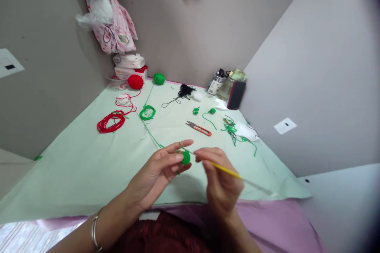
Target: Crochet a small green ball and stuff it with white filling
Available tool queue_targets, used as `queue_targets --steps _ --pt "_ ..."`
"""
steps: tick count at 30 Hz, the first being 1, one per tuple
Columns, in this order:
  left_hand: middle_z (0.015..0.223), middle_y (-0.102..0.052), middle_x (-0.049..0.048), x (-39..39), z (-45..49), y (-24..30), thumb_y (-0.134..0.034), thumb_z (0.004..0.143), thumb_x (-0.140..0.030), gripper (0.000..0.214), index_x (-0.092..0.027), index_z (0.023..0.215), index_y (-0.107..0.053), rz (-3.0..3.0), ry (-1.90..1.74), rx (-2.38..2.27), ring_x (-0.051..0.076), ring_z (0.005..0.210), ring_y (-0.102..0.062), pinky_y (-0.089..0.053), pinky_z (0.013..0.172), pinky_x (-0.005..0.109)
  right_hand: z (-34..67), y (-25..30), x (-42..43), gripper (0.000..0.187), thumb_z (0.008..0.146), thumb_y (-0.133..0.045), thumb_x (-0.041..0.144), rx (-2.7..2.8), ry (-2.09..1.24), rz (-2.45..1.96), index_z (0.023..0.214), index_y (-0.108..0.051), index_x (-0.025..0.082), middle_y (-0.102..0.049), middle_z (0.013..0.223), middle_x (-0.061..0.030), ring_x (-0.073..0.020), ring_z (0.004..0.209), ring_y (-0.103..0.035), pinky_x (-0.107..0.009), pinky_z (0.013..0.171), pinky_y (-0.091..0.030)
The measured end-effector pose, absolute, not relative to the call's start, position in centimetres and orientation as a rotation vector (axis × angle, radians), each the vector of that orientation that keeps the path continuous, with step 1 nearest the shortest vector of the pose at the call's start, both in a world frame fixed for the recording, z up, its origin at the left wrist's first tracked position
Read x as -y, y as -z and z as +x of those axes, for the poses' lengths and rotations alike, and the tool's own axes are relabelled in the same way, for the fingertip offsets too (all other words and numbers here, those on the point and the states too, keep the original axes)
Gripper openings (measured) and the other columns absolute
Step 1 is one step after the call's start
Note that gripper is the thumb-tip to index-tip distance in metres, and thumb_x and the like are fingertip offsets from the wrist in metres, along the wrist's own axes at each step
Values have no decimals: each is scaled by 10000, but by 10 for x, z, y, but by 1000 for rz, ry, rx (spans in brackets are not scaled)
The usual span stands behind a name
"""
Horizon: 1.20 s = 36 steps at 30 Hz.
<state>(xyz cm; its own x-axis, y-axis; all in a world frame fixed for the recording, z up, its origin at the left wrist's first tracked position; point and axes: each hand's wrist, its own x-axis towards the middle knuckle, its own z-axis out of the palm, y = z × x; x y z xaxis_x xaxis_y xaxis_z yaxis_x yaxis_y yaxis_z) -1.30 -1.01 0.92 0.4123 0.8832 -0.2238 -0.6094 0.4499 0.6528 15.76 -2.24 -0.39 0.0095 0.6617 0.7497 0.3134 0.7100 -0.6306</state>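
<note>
My left hand [162, 170] pinches a small green crocheted piece [185, 157] between thumb and fingers, with the index finger stretched out above it. A green yarn strand [151, 134] runs from the piece back across the table to a loose green coil [147, 112]. My right hand [218, 178] is closed around a yellow crochet hook [225, 170], whose tip points left into the green piece. Both hands hover just above the near part of the pale green table cover [89, 166].
Red-handled snips [199, 128] lie behind my hands. A red yarn coil [111, 122], red ball [135, 82] and green ball [158, 78] sit at the back left. Green scraps [234, 130], black yarn [185, 91], a jar [233, 83] and tin [215, 83] stand at the back right.
</note>
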Motion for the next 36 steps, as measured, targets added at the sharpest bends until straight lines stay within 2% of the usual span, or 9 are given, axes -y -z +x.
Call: queue_targets --steps 3,5,9,17,21,26,31,33,36 --pt "876 -664 10 9 -16 -10 -838 800 -263 311 -196 1104 -838 564 -1054 -619 129 815 -556 -457 1003 336 159 -1 18 234 1029 -553 156 1328 -646 -809 1023 -769 247 -692 831 -18 -144 695 -636 -295 645 -540" --pt "898 -689 7 12 -16 -11 -835 806 -265 301 -240 1106 -839 646 -1068 -653 147 863 -577 -447 990 322 157 -1 17 214 1037 -562 214 1277 -786 -762 991 -768 246 -692 840 -20 -138 677 -631 -290 635 -543" --pt "982 -753 23 17 -12 -11 -857 799 -299 356 -309 1154 -825 806 -1046 -722 198 982 -609 -429 1005 347 152 2 18 188 1022 -605 237 1390 -804 -761 981 -788 245 -755 905 -48 -174 808 -690 -305 707 -575" --pt "943 -666 25 17 -15 -11 -836 824 -340 326 -299 1147 -828 864 -1111 -815 201 978 -563 -436 950 327 156 0 16 219 1056 -550 277 1232 -966 -723 998 -746 200 -785 907 -65 -167 729 -726 -321 678 -608" --pt "929 -654 16 19 -17 -11 -823 839 -334 303 -315 1141 -826 934 -1128 -854 194 954 -554 -428 930 315 159 -5 21 231 1076 -501 247 1323 -878 -767 1035 -726 219 -786 932 -47 -158 736 -740 -325 706 -626" --pt "873 -636 -3 22 -13 -12 -811 855 -271 282 -325 1130 -827 1137 -1243 -1005 183 897 -540 -408 949 312 160 -3 29 294 1039 -492 115 1670 -414 -841 1185 -710 249 -782 1000 -64 -188 850 -749 -346 745 -631" --pt "873 -659 -5 20 -8 -13 -874 798 -321 480 -300 1266 -768 762 -1154 -802 170 893 -574 -433 934 313 159 12 26 403 962 -620 80 1900 113 -771 1312 -699 262 -756 1137 -118 -241 1002 -740 -362 757 -642" --pt "893 -687 17 16 -10 -12 -872 796 -326 497 -247 1275 -764 607 -1054 -698 168 881 -587 -439 928 322 159 12 25 394 971 -604 76 1823 3 -797 1289 -713 281 -755 1112 -102 -235 976 -731 -370 751 -631" --pt "886 -686 16 12 -15 -9 -853 811 -288 424 -217 1223 -789 577 -1050 -668 153 852 -579 -429 954 325 158 5 25 303 1015 -538 95 1534 -409 -819 1145 -751 267 -745 936 -54 -187 806 -686 -350 699 -584"
